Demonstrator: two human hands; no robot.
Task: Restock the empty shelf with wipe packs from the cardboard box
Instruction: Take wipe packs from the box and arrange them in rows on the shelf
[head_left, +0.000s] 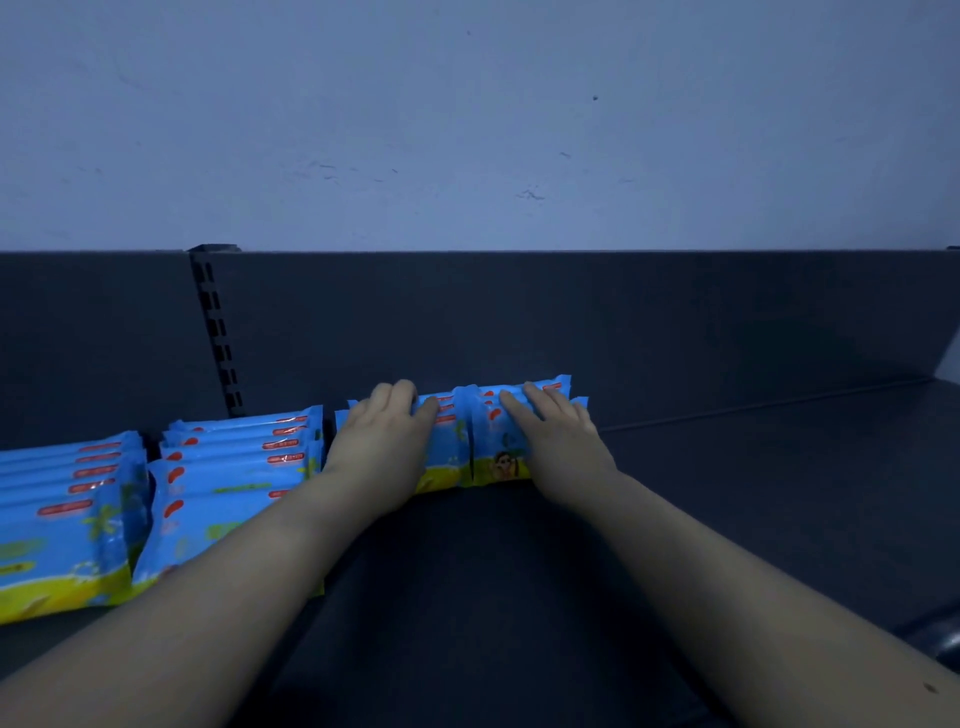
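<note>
Blue and yellow wipe packs stand in rows on the dark shelf. Two short rows sit at the back centre: the left row and the right row. My left hand lies over the left row with its fingers curved across the pack tops. My right hand rests on the right row, its fingers straight over the pack tops. Two longer rows fill the shelf at the left. The cardboard box is out of view.
A dark back panel with a slotted upright rises behind the packs. A pale wall stands above it. The shelf surface stretches bare to the right of the packs and towards me.
</note>
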